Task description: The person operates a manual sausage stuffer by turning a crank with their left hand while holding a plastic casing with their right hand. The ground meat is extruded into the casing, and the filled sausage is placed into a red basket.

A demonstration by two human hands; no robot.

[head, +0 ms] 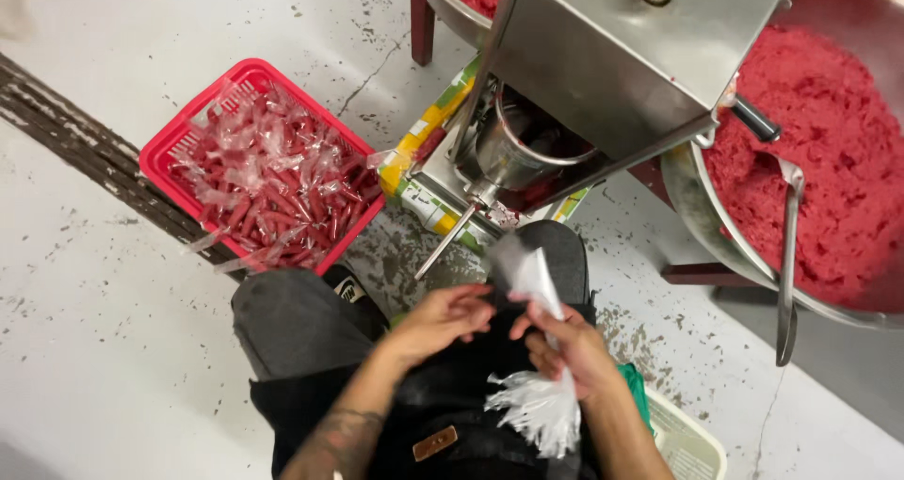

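Far up-left of the left hand (441,318), a red basket (162,151) full of wrapped red sausages (273,193). Left hand with fingers curled, fingertips at a clear plastic bag (529,275). Right hand (565,346), just beside, closed around a bundle of bags (539,407). Above both hands, a steel stuffer (603,66); far right, a bowl (692,212) of red meat (829,160).

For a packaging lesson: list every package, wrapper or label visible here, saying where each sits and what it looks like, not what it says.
Filled wrappers: heaped in the red basket, clear plastic tubes, red filling.
Empty bags: bunch in right hand, clear-white; left hand touches one.
Printed carton: flattened under the steel stuffer, yellow, green, white.
Small label: on dark apron, brown rectangle.
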